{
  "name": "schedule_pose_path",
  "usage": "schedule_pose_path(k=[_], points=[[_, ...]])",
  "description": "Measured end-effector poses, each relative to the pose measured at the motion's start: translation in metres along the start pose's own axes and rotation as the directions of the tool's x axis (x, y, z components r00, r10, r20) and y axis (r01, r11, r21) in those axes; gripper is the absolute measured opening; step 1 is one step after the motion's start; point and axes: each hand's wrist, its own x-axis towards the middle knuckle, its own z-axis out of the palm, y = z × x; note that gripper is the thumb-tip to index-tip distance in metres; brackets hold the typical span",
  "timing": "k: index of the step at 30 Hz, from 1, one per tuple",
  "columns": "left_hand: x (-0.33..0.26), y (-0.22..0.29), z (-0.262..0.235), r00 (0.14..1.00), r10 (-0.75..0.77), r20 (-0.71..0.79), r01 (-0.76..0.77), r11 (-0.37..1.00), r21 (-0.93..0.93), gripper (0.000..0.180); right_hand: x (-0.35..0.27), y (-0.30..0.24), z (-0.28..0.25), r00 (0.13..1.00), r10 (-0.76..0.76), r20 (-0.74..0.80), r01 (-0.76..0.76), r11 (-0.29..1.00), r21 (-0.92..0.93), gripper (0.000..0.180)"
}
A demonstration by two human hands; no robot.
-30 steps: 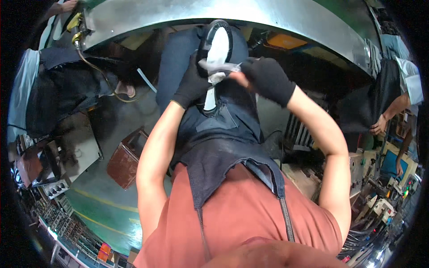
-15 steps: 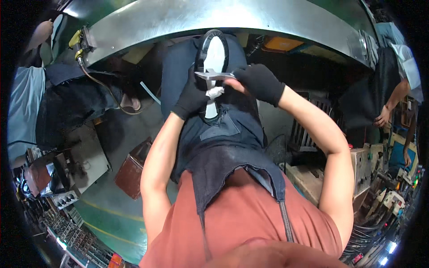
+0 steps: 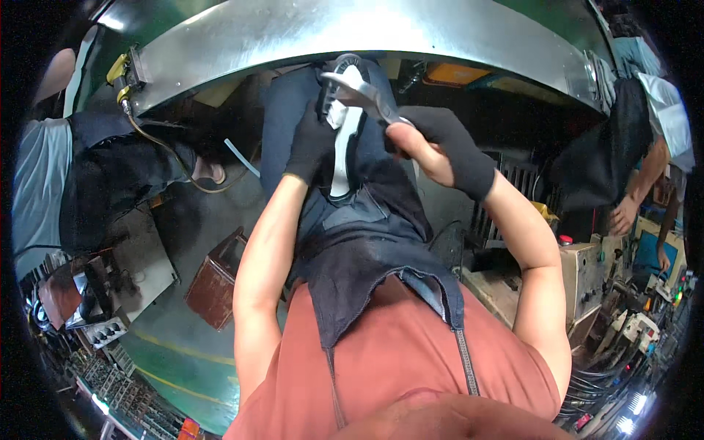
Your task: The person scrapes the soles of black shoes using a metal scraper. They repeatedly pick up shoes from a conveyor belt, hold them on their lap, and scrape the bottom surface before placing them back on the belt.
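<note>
A dark shoe [image 3: 342, 165] with a pale underside facing up lies lengthwise across my lap, its rounded far end near the metal bench edge. My left hand [image 3: 314, 143], in a black fingerless glove, grips its left side; a white crumpled or wrapped bit [image 3: 336, 116] shows at the thumb. In my right hand [image 3: 440, 150], also gloved in black, is a curved metal hand tool [image 3: 359, 92], like a shoemaker's hammer or pincers. Its head hovers over the far part of the shoe; whether it touches cannot be made out. Motion blurs the tool.
A long metal bench [image 3: 242, 51] curves across the front, with a yellow air tool [image 3: 119, 72] and hose at its left. Co-workers sit at far left and far right. A brown box [image 3: 214, 282] stands on the floor left; machines [image 3: 579, 275] and cables crowd the right.
My right hand has drawn back toward the right and nearer me, tilting the tool. My left hand and the white bit have shifted farther up the shoe.
</note>
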Motion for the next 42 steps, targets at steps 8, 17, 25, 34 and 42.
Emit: schedule_pose_path(k=[8,17,25,34,42], points=[[-0.024,-0.002,0.004,0.974,0.216,0.071,-0.209,0.973,-0.101,0.076,0.012,0.061,0.035,0.989,-0.043,-0.140,0.008,0.971,-0.240,0.043],[-0.039,0.012,-0.015,0.999,0.034,0.015,-0.023,0.893,-0.450,0.055,-0.078,0.132,0.097,0.658,0.748,-0.094,-0.641,0.621,0.451,0.065],[0.192,0.143,-0.049,0.975,0.210,0.076,-0.160,0.895,-0.416,0.046,-0.046,0.169,0.138,0.495,0.869,-0.006,-0.684,0.395,0.613,0.072],[0.327,0.146,-0.083,0.736,0.069,0.673,-0.356,0.885,0.299,0.048,0.066,0.162,0.062,0.599,0.800,-0.033,-0.634,0.499,0.590,0.052],[0.487,0.132,-0.102,0.874,0.440,0.206,-0.189,-0.083,0.978,0.062,0.093,0.167,0.046,0.609,0.791,0.060,-0.665,0.468,0.583,0.039]])
